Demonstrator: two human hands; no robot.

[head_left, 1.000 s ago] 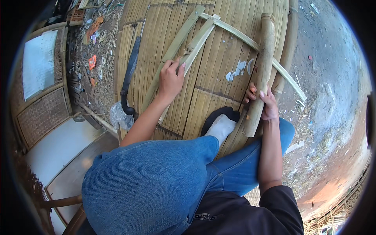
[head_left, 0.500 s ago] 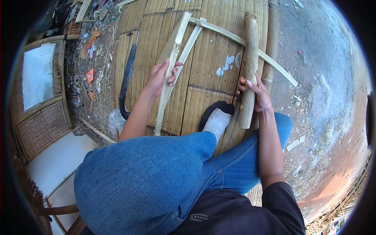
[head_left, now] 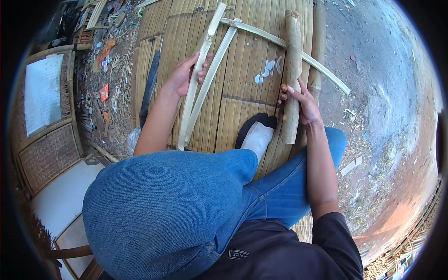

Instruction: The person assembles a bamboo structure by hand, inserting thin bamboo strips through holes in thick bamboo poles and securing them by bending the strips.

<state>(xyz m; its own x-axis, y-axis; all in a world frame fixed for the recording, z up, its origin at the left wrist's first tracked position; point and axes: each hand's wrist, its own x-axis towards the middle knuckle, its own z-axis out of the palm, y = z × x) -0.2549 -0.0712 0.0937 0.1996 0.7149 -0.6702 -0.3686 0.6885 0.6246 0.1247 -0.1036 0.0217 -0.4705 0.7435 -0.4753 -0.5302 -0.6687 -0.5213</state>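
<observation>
My left hand (head_left: 185,76) is closed round a pale split bamboo strip (head_left: 206,45), its fingertips showing on the strip's right side. A second bamboo strip (head_left: 216,65) slants just right of it, and the two converge toward my raised knee. In my right hand (head_left: 302,103) is a thick round bamboo pole (head_left: 293,56), held near its lower part with the thumb across it. Another strip (head_left: 261,33) lies crosswise on the slatted bamboo platform (head_left: 242,84), passing under the pole.
A long dark tool (head_left: 150,84) lies at the platform's left edge, partly hidden by my left forearm. My socked foot (head_left: 257,136) rests between the hands. Litter and an orange wrapper (head_left: 104,93) are on the ground at left. Bare earth (head_left: 373,107) stretches right.
My left hand has moved a little up and left with its strip, so a gap shows between the two strips. The right hand still holds the pole; the whole view has shifted slightly.
</observation>
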